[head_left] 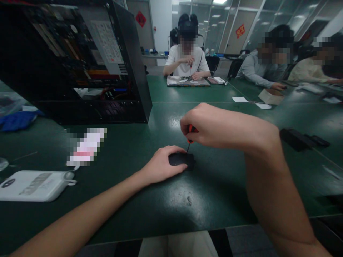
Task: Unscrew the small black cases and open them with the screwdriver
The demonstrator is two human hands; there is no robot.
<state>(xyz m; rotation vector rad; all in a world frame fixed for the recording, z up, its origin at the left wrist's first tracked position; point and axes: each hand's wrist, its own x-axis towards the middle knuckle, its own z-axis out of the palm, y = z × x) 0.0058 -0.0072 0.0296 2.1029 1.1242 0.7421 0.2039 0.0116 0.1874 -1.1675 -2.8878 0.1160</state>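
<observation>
Two bare forearms [107, 207] cross the worktop's [214, 196] near edge. Midway along it, further in, the left hand [160, 165] grips one black mouse-shaped device [180, 160]; the right hand [201, 123] clamps one screwdriver [190, 140], tip at the device.

The counter [225, 192] looks smooth and glossy. The mouse [179, 160] looks like matt plastic, and the screwdriver [190, 140] has a plastic handle and metal shaft. The computer case [132, 71] resembles painted metal, the power bank [34, 185] smooth plastic, the blue bundle [16, 121] cloth
</observation>
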